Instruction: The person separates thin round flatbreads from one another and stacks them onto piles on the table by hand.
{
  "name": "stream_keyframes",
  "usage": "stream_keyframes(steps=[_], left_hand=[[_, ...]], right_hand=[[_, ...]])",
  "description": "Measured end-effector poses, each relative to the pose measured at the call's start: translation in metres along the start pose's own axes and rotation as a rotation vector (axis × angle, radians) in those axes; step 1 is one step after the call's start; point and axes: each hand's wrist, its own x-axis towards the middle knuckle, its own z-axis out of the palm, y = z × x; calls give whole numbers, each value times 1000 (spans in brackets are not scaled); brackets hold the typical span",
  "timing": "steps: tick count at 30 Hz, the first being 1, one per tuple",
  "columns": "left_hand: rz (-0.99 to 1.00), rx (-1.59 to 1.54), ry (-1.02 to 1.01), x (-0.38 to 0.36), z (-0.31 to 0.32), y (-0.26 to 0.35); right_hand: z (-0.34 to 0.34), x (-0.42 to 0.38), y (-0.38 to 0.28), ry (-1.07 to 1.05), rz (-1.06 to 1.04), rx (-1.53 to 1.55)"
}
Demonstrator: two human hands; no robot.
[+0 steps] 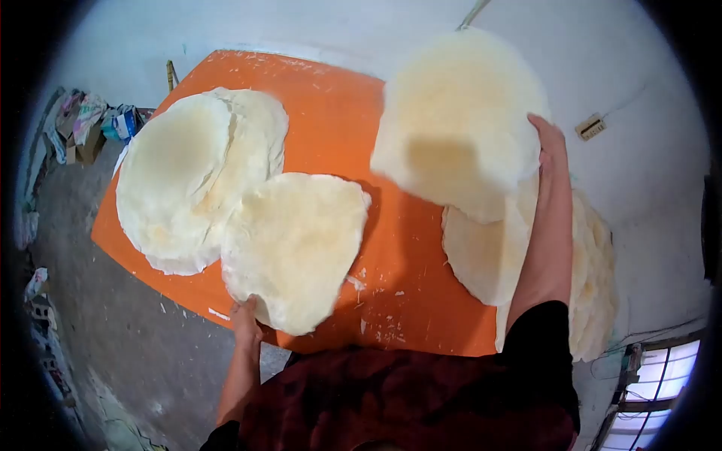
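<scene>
Large, thin, pale rounds that look like flatbread lie on an orange table [331, 105]. My left hand [246, 319] pinches the near edge of one flatbread [301, 240], which sits tilted against a stack of flatbreads [177, 165] on the left. At the upper right, my right hand [549, 141] grips the right edge of another flatbread [459, 98], raised and slightly blurred; my fingers are partly hidden behind it. Beneath it and my right forearm is a second pile of flatbreads [594, 278] at the table's right end, with one flatbread [477, 255] reaching out to the left.
White crumbs and flakes [383, 323] dot the near part of the table. A white wall [624, 83] stands behind, with a small socket [590, 127]. Bags and boxes [94, 128] lie on the grey floor [135, 331] at left. A barred window [654, 391] is at lower right.
</scene>
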Motion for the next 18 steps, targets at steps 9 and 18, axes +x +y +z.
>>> stream_keyframes(steps=[9,18], left_hand=[[5,82,19,-2,1,1],[-136,-96,-239,-23,12,15]], right_hand=[[-38,77,313,-372,910,689],[99,-88,275,-531,-373,-618]])
